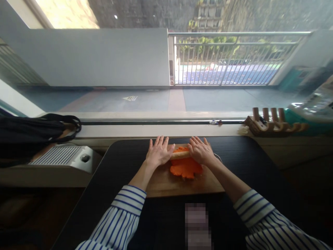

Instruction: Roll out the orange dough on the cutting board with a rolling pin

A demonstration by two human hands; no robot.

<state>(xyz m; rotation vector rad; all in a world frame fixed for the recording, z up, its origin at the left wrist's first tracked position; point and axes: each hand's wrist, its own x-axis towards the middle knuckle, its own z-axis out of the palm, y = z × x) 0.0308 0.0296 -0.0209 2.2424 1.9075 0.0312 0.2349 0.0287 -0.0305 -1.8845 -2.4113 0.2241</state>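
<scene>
The pin point(180, 155) is laid across the orange dough point(186, 169), which is spread on the board point(162, 185) on the desk point(125, 165). Its ends are covered by the left hand point(159, 152) and the right hand point(201, 151), both rested palm-down, with fingers outstretched and uncurled. A curved rim point(218, 158) is partly blocked by the right forearm. Beyond the desk, a small wrapper point(214, 122) is seen near the sill point(145, 131), flanked by a dark bag point(23, 137) at left and a wooden rack point(270, 126) at right.
</scene>
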